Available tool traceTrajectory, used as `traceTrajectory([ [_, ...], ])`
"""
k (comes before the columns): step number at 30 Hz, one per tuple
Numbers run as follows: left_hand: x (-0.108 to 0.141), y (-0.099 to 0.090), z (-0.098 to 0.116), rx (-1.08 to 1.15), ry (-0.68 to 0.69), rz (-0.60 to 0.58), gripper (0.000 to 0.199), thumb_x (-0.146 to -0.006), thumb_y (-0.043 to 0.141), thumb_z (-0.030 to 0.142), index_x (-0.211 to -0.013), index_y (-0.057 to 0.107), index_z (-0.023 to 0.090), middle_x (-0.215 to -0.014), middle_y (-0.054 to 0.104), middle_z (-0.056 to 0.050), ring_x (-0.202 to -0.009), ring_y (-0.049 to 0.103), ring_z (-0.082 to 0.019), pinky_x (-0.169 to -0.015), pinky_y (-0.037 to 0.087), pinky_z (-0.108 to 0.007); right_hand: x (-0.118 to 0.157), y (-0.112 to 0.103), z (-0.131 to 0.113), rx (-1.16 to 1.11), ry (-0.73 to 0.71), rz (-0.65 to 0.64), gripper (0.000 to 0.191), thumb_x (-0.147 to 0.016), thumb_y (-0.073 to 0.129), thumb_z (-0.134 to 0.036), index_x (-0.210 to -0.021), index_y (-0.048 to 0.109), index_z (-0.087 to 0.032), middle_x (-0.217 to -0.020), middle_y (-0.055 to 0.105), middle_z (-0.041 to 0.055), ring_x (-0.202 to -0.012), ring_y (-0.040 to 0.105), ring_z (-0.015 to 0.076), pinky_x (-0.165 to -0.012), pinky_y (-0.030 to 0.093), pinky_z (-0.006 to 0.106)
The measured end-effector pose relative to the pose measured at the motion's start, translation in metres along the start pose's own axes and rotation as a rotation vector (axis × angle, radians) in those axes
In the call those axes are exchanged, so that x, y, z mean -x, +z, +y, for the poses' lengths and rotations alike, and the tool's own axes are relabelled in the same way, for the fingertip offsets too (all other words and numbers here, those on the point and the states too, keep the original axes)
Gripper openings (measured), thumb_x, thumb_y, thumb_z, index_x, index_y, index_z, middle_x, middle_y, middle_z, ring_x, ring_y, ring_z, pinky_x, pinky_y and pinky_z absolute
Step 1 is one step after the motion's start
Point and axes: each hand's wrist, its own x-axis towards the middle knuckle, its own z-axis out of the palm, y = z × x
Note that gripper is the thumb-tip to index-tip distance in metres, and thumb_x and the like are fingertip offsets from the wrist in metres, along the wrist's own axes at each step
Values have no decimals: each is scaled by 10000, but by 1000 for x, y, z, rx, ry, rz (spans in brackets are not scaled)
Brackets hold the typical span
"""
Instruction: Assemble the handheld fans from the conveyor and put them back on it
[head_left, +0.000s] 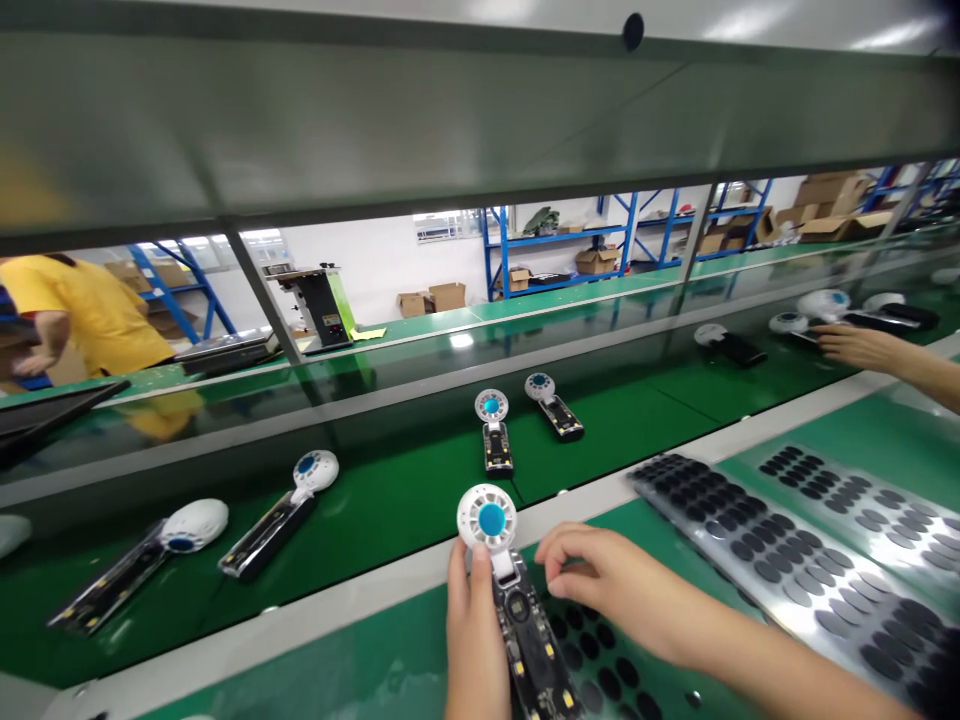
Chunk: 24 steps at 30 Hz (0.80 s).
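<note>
My left hand point(478, 630) is closed around what looks like a part-assembled handheld fan point(517, 600). Its round white head has slots and a blue centre, and the open handle bares a black circuit board with yellow parts. Just right of the fan, my right hand point(615, 580) has its fingers curled and thumb drawn in; anything between the fingertips is too small to make out. Under that hand lies a sheet of round black stickers point(611, 670), partly hidden by the fan and my wrist.
Similar fans lie on the green conveyor belt point(405, 500), among them one fan point(495, 435) straight ahead. More sticker sheets point(772, 550) are at right. A co-worker's hand point(859, 345) touches a fan there. A person in yellow point(90, 310) stands far left. A panel point(375, 120) hangs overhead.
</note>
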Motion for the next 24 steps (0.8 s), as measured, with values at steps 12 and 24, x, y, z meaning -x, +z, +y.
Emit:
traceTrajectory([
  [12, 15, 6, 20, -47, -138, 43, 502, -804, 378, 478, -1264, 335, 282, -1340, 384, -37, -1215, 341, -232, -991, 249, -371, -5, 15, -30, -131, 33, -47, 150, -756, 440, -100, -650, 479, -199, -1116, 467, 12, -1059, 455, 177, -915, 332, 289],
  [24, 20, 14, 27, -52, -134, 182, 457, -801, 439, 395, -1229, 440, 235, -1300, 471, -54, -1177, 423, -249, -1006, 273, -379, -4, 18, -33, -55, 70, -79, 160, -743, 425, -80, -635, 462, -193, -975, 471, 17, -906, 516, 170, -785, 409, 274],
])
